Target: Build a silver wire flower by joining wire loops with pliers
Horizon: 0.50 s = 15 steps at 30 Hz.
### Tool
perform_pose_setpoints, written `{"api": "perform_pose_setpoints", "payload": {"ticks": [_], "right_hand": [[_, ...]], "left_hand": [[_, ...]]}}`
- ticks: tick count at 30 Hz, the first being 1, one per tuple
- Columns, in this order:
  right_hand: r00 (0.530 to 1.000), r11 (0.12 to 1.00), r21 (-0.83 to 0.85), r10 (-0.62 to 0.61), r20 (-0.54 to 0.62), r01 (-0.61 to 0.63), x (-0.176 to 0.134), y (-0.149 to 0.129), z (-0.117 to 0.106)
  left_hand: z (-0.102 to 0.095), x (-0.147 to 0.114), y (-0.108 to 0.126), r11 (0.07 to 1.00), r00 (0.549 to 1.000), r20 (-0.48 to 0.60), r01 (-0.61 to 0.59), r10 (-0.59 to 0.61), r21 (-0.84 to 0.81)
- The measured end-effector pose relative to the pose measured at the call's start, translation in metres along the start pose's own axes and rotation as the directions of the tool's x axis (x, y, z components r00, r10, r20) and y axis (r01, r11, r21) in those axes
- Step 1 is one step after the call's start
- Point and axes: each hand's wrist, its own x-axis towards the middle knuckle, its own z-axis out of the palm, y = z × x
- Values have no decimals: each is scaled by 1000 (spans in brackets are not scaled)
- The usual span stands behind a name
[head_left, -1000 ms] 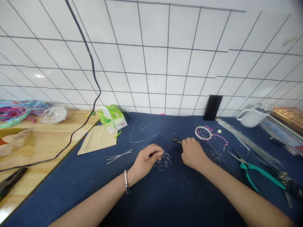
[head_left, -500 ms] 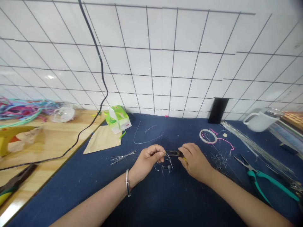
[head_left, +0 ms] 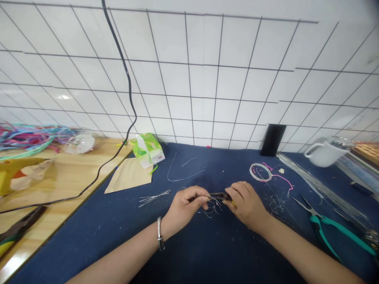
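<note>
Between thumb and fingers my left hand (head_left: pixel 191 203) pinches a thin, silvery bent wire piece (head_left: pixel 213 209), whose loops hang below the fingertips. My right hand (head_left: pixel 244 201) is wrapped round small pliers (head_left: pixel 220 195) with dark jaws and a bit of yellow handle showing. The jaws point left and meet the wire close beside my left fingertips; whether they grip it cannot be made out. To the left of my left hand lies a small bundle of straight wires (head_left: pixel 154 197). Cut wire scraps (head_left: pixel 276 203) are scattered right of my right hand.
Teal-handled long-nose pliers (head_left: pixel 331 225) lie at right, near a long wire bundle (head_left: pixel 319 183). A white ring (head_left: pixel 260 172) with pink cord, a black block (head_left: pixel 272 140) and a white mug (head_left: pixel 328 152) stand behind. At left are a tissue pack (head_left: pixel 147 150), glue gun (head_left: pixel 17 173) and black cable (head_left: pixel 129 90).
The wire piece has turned and shifted slightly right with my left hand, its loops now bunched differently. The pliers' jaws have come closer to my left fingertips.
</note>
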Motion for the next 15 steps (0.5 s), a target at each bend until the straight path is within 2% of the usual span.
{"api": "perform_pose_setpoints", "payload": {"ticks": [15], "right_hand": [[999,997,-63,-43,-25,42,1,-1,-2]], "left_hand": [[-2,0,0,997,997,6,74,-74,8]]}}
